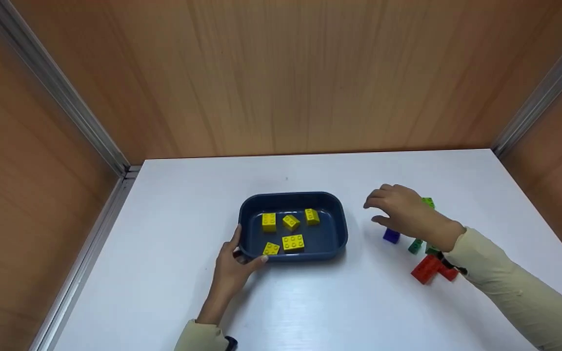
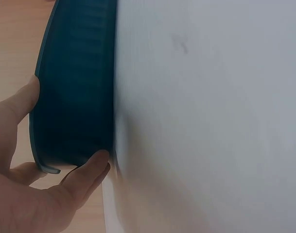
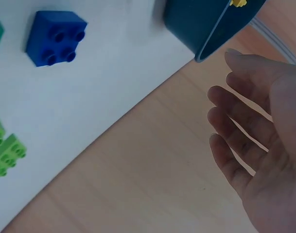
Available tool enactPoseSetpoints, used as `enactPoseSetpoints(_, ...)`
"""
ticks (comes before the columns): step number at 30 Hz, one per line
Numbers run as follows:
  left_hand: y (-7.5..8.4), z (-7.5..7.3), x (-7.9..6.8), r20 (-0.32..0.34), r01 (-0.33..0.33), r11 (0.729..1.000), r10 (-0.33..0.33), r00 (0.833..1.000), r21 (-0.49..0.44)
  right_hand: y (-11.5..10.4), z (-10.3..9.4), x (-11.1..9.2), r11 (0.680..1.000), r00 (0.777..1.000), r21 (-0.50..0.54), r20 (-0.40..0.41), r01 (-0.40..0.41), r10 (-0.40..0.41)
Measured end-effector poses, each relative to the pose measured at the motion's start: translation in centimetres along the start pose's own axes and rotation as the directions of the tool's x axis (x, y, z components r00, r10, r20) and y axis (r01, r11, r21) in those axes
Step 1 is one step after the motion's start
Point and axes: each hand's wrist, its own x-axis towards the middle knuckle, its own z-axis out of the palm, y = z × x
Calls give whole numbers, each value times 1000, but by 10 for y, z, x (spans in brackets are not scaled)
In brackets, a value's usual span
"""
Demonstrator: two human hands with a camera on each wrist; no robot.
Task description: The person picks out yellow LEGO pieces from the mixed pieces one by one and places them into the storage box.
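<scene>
A dark blue rectangular dish [image 1: 305, 256] stands on the white table, with several yellow toy building bricks [image 1: 293, 243] lying apart on its floor. At the dish's near left corner, my left hand [image 1: 230, 273] grips it, the thumb at the near rim and the fingers along the left side; the left wrist view shows thumb and fingers [image 2: 92, 172] about the corner. My right hand [image 1: 404, 209] hovers right of the dish, its fingers loosely bent and apart with nothing between them. Nearest below it lies a blue brick [image 1: 391, 236], also plain in the right wrist view.
Green bricks [image 1: 415, 245], a light green one [image 1: 428, 201] and red bricks [image 1: 425, 269] lie on the right of the table, partly hidden by the right hand and forearm. Wood panels [image 1: 281, 78] with metal edge strips enclose the table's back and sides.
</scene>
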Motion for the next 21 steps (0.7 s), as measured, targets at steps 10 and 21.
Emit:
enactPoseSetpoints(10, 0, -1, 1, -1, -11, 1000, 11, 1000, 10, 19, 4, -35, 996, 996, 8, -9, -87, 88)
enactPoseSetpoints(21, 0, -1, 2, 0, -8, 1000, 8, 1000, 4, 34, 4, -79, 985, 982, 21, -81, -168, 170)
